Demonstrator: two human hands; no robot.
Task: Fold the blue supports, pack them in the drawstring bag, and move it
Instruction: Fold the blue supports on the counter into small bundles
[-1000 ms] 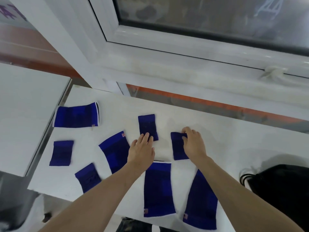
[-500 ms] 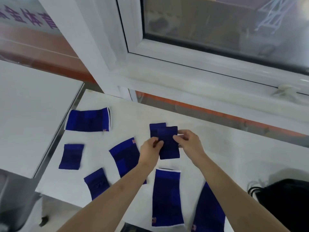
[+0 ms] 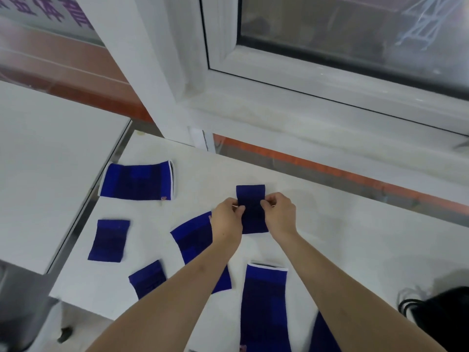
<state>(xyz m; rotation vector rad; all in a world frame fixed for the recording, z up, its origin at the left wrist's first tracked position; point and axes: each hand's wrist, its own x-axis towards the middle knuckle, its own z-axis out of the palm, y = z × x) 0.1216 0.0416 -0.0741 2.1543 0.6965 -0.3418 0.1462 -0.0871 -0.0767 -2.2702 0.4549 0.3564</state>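
Note:
My left hand (image 3: 227,219) and my right hand (image 3: 280,214) pinch the two side edges of a small blue support (image 3: 251,208) at the middle of the white table (image 3: 342,224). It covers a second small support, so the two lie stacked. More blue supports lie flat around: a wide one (image 3: 137,181) at the far left, a small one (image 3: 109,240) on the left, another small one (image 3: 147,277) near the front edge, a medium one (image 3: 194,237) under my left forearm, and two long ones (image 3: 264,306) in front. The black drawstring bag (image 3: 441,318) sits at the right edge.
A second white table (image 3: 45,158) stands to the left across a narrow gap. A white window frame and sill (image 3: 304,107) rise right behind the table's far edge.
My right hand lifted a small support off the table and carried it left onto the other small one. Both hands now pinch the stacked pair. The camera tilted up.

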